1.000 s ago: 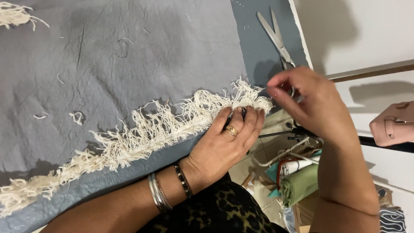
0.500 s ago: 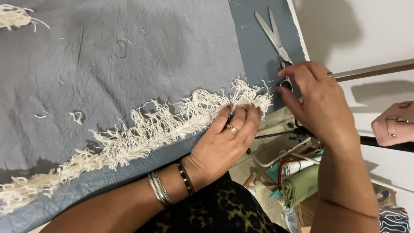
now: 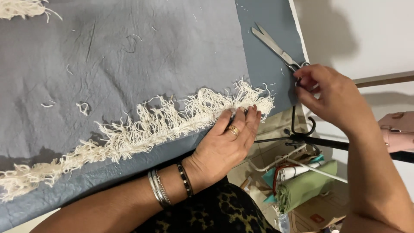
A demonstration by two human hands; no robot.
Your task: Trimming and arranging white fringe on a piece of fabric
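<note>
The scissors are lying on the bare blue-grey strip of the table just beyond the right edge of the grey cloth, and everything here is best placed from them. Their long axis is running on a slant, with the blade tips pointing up and to the left, away from the person, and the handle loops pointing down and to the right, toward the table's edge. The right hand is sitting right at that handle end, so its grip is meeting the scissors from the lower right, in line with their length; the fingers are curling together around the handle loops and appear to be touching them, though whether they are already through the loops I cannot tell. The left hand is well down and to the left of the scissors, lying flat with fingers spread and pressing on the end of the cream fringe, gripping nothing. That fringe is running along the cloth's lower edge from below the scissors' handles off to the far left. The right hand is therefore the nearer one by a wide margin. Below the handles, past the table's edge, a black metal stand and a green fabric roll are resting on the floor.
</note>
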